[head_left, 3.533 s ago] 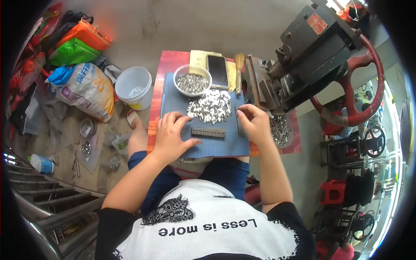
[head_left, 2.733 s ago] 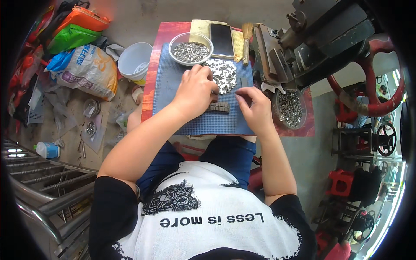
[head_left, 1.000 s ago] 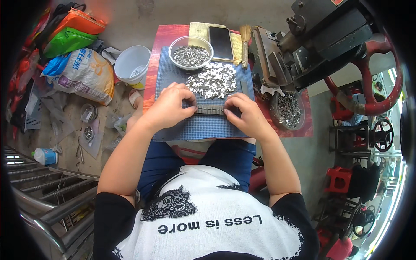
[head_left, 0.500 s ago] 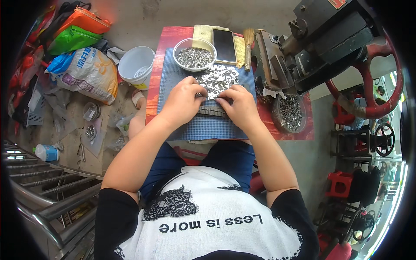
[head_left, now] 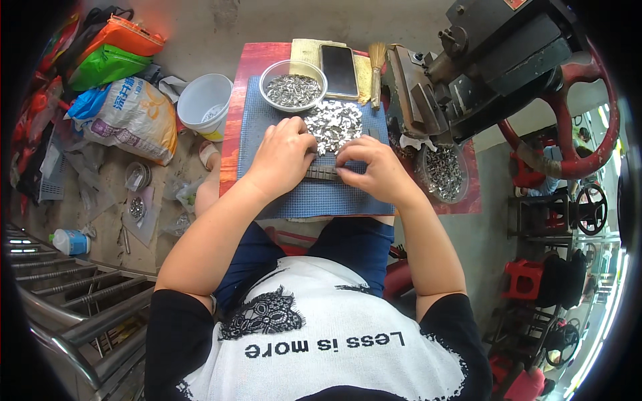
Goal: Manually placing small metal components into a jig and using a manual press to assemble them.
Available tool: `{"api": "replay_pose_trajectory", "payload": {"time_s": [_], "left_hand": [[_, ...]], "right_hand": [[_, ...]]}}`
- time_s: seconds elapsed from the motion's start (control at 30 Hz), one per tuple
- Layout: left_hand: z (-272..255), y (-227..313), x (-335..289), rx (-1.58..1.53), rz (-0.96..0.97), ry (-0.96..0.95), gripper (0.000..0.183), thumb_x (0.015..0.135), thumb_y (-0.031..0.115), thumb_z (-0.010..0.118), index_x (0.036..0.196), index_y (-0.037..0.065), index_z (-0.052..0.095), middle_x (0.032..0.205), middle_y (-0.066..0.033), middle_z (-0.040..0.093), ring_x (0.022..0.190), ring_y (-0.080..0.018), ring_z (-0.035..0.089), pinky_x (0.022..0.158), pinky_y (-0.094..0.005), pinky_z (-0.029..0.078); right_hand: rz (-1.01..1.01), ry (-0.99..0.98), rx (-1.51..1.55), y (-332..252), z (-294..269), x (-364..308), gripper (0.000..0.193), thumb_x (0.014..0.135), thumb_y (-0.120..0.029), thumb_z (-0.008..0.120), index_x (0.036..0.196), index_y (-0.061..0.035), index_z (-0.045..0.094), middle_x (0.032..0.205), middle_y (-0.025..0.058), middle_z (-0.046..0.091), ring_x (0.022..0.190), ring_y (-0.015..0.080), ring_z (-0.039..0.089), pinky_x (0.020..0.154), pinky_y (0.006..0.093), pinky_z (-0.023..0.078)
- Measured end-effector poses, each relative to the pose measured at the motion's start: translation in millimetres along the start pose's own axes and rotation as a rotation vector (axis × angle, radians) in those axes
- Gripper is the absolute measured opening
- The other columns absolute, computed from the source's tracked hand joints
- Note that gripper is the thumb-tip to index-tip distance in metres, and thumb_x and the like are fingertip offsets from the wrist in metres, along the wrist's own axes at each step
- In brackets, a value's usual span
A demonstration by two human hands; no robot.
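A dark slotted metal bar [head_left: 321, 173] lies crosswise on a blue textured mat [head_left: 294, 200], between my hands. At its left end is my left hand [head_left: 284, 155], fingers curled and thumb drawn in; what the fingertips hold is hidden. My right hand [head_left: 376, 168] bends over the bar's right end, with thumb and forefinger close together there. Anything between those tips is too small to make out. Just beyond the bar spreads a heap of small shiny metal pieces [head_left: 334, 123]. Behind my left hand stands a clear round bowl [head_left: 263, 93] filled with small metal parts.
A phone [head_left: 339, 70] lies on yellow cloth beside a brush [head_left: 376, 73]. To the right are a dark machine [head_left: 511, 67] with a red handwheel [head_left: 605, 134] and a tub of metal pieces [head_left: 443, 175]. A white bucket [head_left: 204, 100] and bags [head_left: 134, 117] stand left.
My right hand has shifted slightly down from the edge of the heap onto the bar's right end, its thumb and forefinger a little farther apart. The left hand stays by the bar.
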State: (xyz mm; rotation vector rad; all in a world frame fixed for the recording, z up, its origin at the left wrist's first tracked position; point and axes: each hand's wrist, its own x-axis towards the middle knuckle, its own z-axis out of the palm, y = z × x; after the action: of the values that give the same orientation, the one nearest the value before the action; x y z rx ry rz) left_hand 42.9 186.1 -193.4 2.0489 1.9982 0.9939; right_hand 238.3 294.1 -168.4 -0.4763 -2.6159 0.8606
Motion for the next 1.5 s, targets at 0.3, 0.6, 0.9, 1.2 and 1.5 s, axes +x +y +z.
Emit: {"api": "replay_pose_trajectory", "payload": {"time_s": [0.3, 0.6, 0.9, 1.2, 1.5], "left_hand": [[-20.0, -2.2, -7.9, -0.333, -0.157, -0.146, 0.013, 0.076, 0.011, 0.074, 0.086, 0.002, 0.072, 0.101, -0.0119, 0.064, 0.102, -0.0314, 0.061, 0.091, -0.0402, 0.048], [-37.4, 3.4, -4.1, -0.345, -0.258, -0.333, 0.017, 0.076, 0.01, 0.073, 0.088, -0.002, 0.074, 0.085, -0.018, 0.07, 0.08, -0.0329, 0.068, 0.076, -0.0383, 0.054], [-13.9, 6.0, 2.0, -0.171, -0.246, -0.116, 0.01, 0.08, 0.012, 0.074, 0.088, 0.006, 0.076, 0.099, -0.0136, 0.066, 0.099, -0.0322, 0.064, 0.088, -0.0416, 0.051], [-6.8, 1.6, -3.9, -0.144, -0.083, -0.016, 0.015, 0.081, 0.007, 0.073, 0.092, -0.001, 0.068, 0.104, -0.0148, 0.063, 0.101, -0.0346, 0.061, 0.09, -0.0404, 0.05], [-21.7, 8.6, -12.6, -0.294, -0.181, -0.229, 0.013, 0.08, 0.009, 0.072, 0.088, -0.001, 0.07, 0.1, -0.015, 0.065, 0.096, -0.0309, 0.063, 0.087, -0.0398, 0.05]], "right_hand": [[-0.004, 0.003, -0.115, -8.8, 6.1, -11.2, 0.012, 0.075, -0.009, 0.074, 0.084, -0.0034, 0.069, 0.089, 0.009, 0.069, 0.09, 0.0277, 0.064, 0.086, 0.0372, 0.049], [0.051, 0.171, -0.208, 4.2, 10.5, 2.2, 0.009, 0.079, -0.012, 0.073, 0.086, -0.0066, 0.072, 0.088, 0.0091, 0.067, 0.094, 0.0288, 0.061, 0.085, 0.0392, 0.047], [-0.032, 0.156, -0.257, 3.6, 12.1, 8.4, 0.016, 0.08, -0.008, 0.072, 0.095, -0.0031, 0.066, 0.088, 0.0115, 0.064, 0.093, 0.0306, 0.059, 0.084, 0.0405, 0.049], [0.314, 0.211, 0.245, -20.2, 25.5, -6.5, 0.01, 0.084, -0.005, 0.072, 0.094, -0.0029, 0.071, 0.09, 0.013, 0.069, 0.084, 0.03, 0.065, 0.076, 0.0372, 0.051], [0.052, 0.159, 0.056, -9.1, 26.3, -13.2, 0.013, 0.081, -0.004, 0.074, 0.094, -0.0022, 0.07, 0.1, 0.009, 0.067, 0.098, 0.0273, 0.061, 0.086, 0.0352, 0.049]]}}
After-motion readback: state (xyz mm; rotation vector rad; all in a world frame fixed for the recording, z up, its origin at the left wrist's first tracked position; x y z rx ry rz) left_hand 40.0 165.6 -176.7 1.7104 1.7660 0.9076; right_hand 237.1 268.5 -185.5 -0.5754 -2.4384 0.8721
